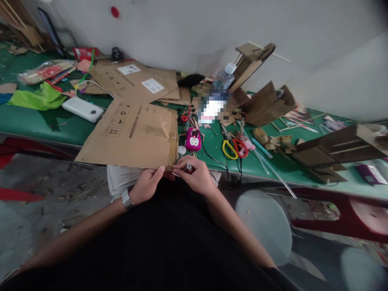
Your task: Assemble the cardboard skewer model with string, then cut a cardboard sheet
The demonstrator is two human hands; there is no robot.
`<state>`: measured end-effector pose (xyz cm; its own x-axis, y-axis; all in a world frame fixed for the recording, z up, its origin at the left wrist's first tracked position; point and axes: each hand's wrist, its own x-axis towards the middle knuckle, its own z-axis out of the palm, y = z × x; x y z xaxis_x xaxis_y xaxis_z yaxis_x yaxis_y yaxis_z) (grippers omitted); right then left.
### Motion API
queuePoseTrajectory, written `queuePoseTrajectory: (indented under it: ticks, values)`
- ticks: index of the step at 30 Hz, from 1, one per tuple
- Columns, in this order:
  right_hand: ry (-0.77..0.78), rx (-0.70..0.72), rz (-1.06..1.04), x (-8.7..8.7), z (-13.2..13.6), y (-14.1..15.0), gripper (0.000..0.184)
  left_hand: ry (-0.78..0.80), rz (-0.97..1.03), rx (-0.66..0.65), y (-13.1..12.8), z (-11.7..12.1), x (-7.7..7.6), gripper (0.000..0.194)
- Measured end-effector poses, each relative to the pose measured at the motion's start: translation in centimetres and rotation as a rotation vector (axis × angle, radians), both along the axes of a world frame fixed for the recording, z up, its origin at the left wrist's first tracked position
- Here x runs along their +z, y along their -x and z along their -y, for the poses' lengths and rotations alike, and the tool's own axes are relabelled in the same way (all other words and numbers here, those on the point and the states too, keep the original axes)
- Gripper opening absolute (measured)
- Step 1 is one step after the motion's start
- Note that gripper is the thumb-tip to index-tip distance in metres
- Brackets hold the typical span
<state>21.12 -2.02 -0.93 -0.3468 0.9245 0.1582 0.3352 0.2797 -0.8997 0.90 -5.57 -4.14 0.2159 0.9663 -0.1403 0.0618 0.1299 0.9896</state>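
Observation:
A flat brown cardboard sheet (133,133) with printed symbols and a taped right side lies at the table's front edge, its near edge overhanging. My left hand (147,184), a metal watch at its wrist, is closed on that near edge, thumb on top. Beside it, at the sheet's near right corner, my right hand (195,174) is closed around a small dark reddish handle (189,167) with a round metal end. Its fingertips meet the cardboard corner; the tool's other end is hidden. Just beyond sit a white cap (182,150) and a magenta box with a white socket face (193,139).
Yellow- and red-handled scissors (235,147) lie right on the green table (212,141). A bottle (224,76) stands behind. Cardboard constructions (336,149) fill the right side. Left are a white power bank (83,109) and more cardboard (142,81). A grey stool (263,222) stands below.

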Motion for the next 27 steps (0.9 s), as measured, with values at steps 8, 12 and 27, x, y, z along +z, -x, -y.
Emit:
queuePoseTrajectory:
  ticks: [8,12,27]
  values:
    - [0.061,-0.113,0.116,0.7,-0.2,0.2,0.009,0.028,-0.022,-0.025,-0.1,0.5,0.3,0.054]
    - [0.074,-0.16,0.14,0.4,-1.2,0.0,0.012,0.033,-0.006,-0.013,0.1,0.6,0.6,0.051]
    - [0.031,-0.02,0.07,0.0,-2.0,0.0,0.031,0.114,0.0,0.08,2.8,1.0,-0.6,0.047]
